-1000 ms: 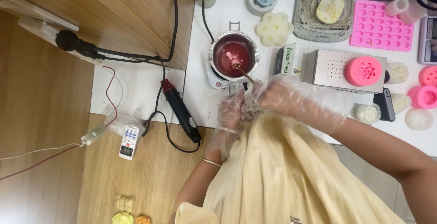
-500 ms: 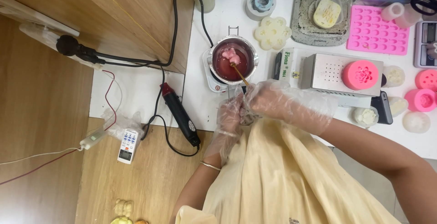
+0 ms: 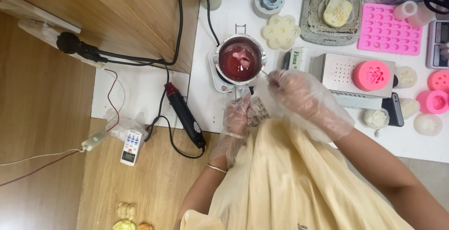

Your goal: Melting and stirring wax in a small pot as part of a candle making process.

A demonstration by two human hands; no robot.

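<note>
A small steel pot of red liquid with a pale pink lump in it stands on a white hot plate at the table's near edge. My gloved left hand is just below the pot, closed on a patterned cloth by the pot's handle. To the right of the pot, my gloved right hand pinches a thin stirring stick. The stick's tip is outside the liquid, at the pot's right rim.
A black heat gun and its cable lie left of the hot plate, with a remote control lower down. To the right are a metal box bearing a pink flower mould, a pink mould tray, a white flower mould and a grey tray.
My right hand has lifted the stirring stick out of the red liquid and moved right, away from my left hand. The left hand stays by the handle.
</note>
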